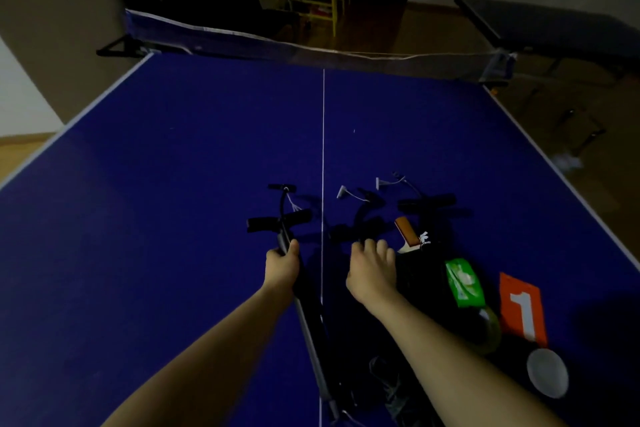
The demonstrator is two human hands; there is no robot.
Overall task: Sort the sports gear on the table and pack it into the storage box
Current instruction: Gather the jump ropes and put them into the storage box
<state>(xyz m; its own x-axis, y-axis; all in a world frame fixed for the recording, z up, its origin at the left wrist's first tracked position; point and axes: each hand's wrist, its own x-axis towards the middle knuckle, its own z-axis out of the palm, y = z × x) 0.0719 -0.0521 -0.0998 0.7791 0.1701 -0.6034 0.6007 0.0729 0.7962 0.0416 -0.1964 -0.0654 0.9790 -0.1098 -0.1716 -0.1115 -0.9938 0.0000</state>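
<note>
Item: hand pumps, three counted, all dark with T-shaped handles, lying on the blue tabletop (pixel 173 184). First pump (pixel 282 218): its barrel is held in the left hand (pixel 282 267), fingers curled round the shaft just below the cross handle; long axis runs from the holder's body straight away toward the net, handle at the far end, just beyond the fingertips, with the lower barrel trailing back under the forearm. Second pump (pixel 360 227): lies immediately ahead of the right hand (pixel 370 274), whose fingers (pixel 370 246) are bent down onto something dark; whether they grip this pump's barrel or only rest on it cannot be told in the gloom. Third pump (pixel 426 203): farther off, ahead and to the right of the right fingers, handle lying crosswise; the right hand is plainly the nearer. Judgement: the next move turns on drawing both near pumps along their long axes, lengthwise toward the body. White tags or hose fittings: two counted (pixel 349 194) and (pixel 391 182), beyond the right fingers. Table-tennis paddle: one (pixel 407 232), wooden handle pointing away, just right of the right fingertips, blade lost in a dark heap. Green packet: one (pixel 464 282), right of the right wrist. Orange card marked 1: one (pixel 523 308), farther right. Tape roll: one (pixel 491 329), between packet and card, nearer the body. Pale disc: one (pixel 547 378). Storage box: not identifiable; the dark mass (pixel 419 288) under the right forearm may be a bag or case.
</note>
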